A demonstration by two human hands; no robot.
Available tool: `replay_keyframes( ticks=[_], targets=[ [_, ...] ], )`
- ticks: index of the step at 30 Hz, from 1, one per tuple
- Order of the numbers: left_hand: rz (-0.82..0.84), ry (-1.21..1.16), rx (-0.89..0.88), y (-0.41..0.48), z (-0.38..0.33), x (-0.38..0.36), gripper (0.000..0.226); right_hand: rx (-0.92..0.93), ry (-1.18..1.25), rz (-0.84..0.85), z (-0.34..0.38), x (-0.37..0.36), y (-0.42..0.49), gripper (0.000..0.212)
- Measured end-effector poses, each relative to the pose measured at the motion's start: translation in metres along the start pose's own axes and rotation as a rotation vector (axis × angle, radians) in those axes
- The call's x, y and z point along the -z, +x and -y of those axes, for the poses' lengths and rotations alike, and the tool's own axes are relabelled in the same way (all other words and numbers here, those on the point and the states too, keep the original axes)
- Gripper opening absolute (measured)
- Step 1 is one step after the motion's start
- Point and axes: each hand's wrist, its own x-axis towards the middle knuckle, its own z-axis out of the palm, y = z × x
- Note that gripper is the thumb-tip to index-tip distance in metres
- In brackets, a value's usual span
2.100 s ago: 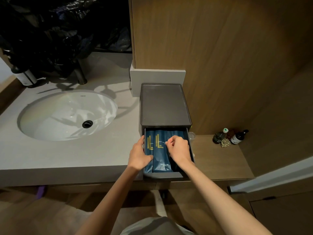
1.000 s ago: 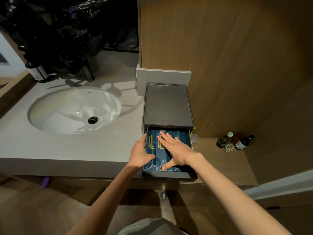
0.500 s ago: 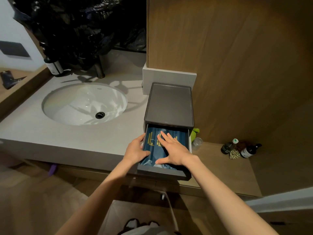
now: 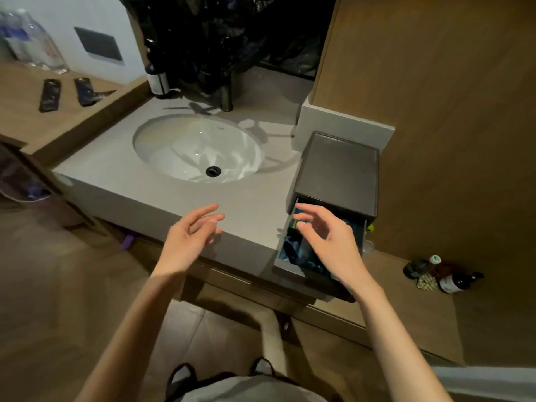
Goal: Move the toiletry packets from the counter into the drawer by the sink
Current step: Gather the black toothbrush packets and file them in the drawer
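Blue in the drawer now: keeps the blue packets (image 4: pixel 293 248) tucked inside the open drawer (image 4: pixel 285 266), at the right end of the grey counter (image 4: pixel 116 175), just right of the sink (image 4: pixel 197 149). No longer presses the right hand flat on the packets, and no longer holds the drawer's left edge with the left hand. Holds the right hand (image 4: pixel 327 242) up in the air over the drawer instead, fingers spread and loosely bent, gripping nothing. Holds the left hand (image 4: pixel 188 239) out over the near edge of the counter, left of the drawer, fingers loose and open too, touching nothing. Looks more to the left than a moment ago, and so takes in the far-left side: a wooden ledge (image 4: pixel 23 123) with two dark packets (image 4: pixel 50 95) lying flat on it, side by side but apart, near a clear water bottle (image 4: pixel 32 42). Seems done with patting this batch down and ready to fetch more. Probably has those two left to move, though cannot tell from this far whether of the same kind as the blue ones. Leaves the drawer pulled out, handy for dropping more in. Should next reach far left for those two, maybe one in each hand. Must take care not to bump the open drawer front on the way back.
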Motion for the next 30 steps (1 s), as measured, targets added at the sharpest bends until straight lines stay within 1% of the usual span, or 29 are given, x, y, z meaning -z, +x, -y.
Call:
replay_keyframes(
  ticks=[2,4,9,11,15,18,20,26,30],
  targets=[
    [-0.123,-0.072,0.021,-0.011,0.011,0.026,0.025,-0.013,0.053,0.014,0.008,-0.024,-0.005,0.03],
    [-0.212,-0.101,0.026,-0.023,0.024,0.054,0.022,-0.029,0.08,0.035,0.015,-0.051,-0.009,0.028],
    [-0.341,-0.106,0.045,-0.04,0.05,0.143,0.026,-0.107,0.101,0.081,0.036,-0.136,-0.008,0.027],
    [-0.373,-0.105,0.059,-0.038,0.058,0.177,0.028,-0.136,0.116,0.074,0.045,-0.169,-0.003,0.027],
    [-0.388,-0.076,0.085,-0.026,0.067,0.261,0.032,-0.176,0.133,0.052,0.075,-0.248,0.008,0.026],
    [-0.377,-0.055,0.078,-0.004,0.058,0.312,0.033,-0.181,0.15,0.046,0.105,-0.296,0.023,0.025],
    [-0.369,-0.041,0.07,0.016,0.046,0.34,0.033,-0.167,0.148,0.056,0.127,-0.32,0.038,0.026],
    [-0.332,-0.034,-0.022,0.085,0.017,0.411,0.031,-0.1,0.132,0.013,0.179,-0.379,0.105,0.026],
    [-0.347,-0.045,0.002,0.143,0.021,0.448,0.029,-0.074,0.103,-0.003,0.192,-0.421,0.162,0.027]
  ],
)
